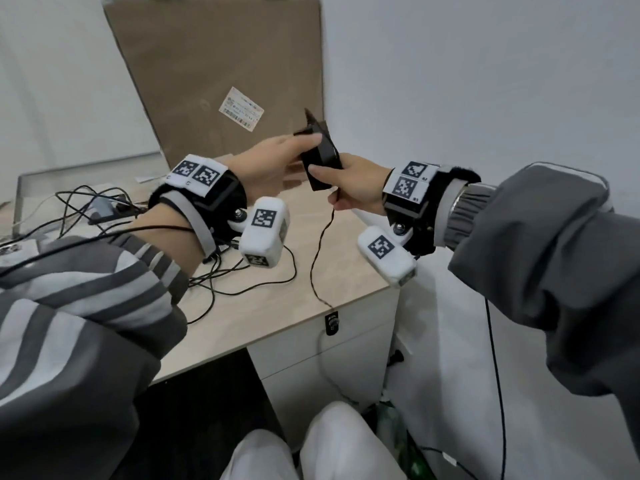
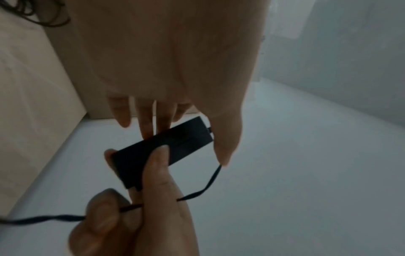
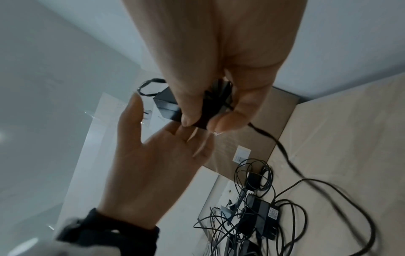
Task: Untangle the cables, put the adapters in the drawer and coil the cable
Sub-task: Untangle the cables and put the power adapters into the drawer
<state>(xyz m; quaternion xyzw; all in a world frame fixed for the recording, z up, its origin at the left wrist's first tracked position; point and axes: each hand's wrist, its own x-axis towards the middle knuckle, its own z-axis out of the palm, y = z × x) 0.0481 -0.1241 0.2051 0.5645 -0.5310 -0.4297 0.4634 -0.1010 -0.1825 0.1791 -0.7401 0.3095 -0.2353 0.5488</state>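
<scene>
Both hands are raised above the desk [image 1: 263, 317] around a black adapter [image 1: 320, 157]. My right hand [image 1: 349, 183] grips its lower end between thumb and fingers [image 3: 232, 119]. The adapter's thin black cable [image 1: 317, 258] passes through that hand and hangs to the desk's front edge. My left hand [image 1: 277, 161] reaches in from the left with straight fingers [image 2: 146, 128] lying against the adapter [image 2: 162, 147]; its thumb stands apart beside the adapter's end. A tangle of black cables and adapters [image 3: 258, 216] lies on the desk's left part [image 1: 104, 209].
A big flat cardboard box [image 1: 214, 74] leans on the wall behind the desk. White drawer fronts [image 1: 329, 362] with a lock [image 1: 331, 323] sit under the desk's right end. A grey tray-like rim [image 1: 86, 168] stands behind the tangle. My knees are below.
</scene>
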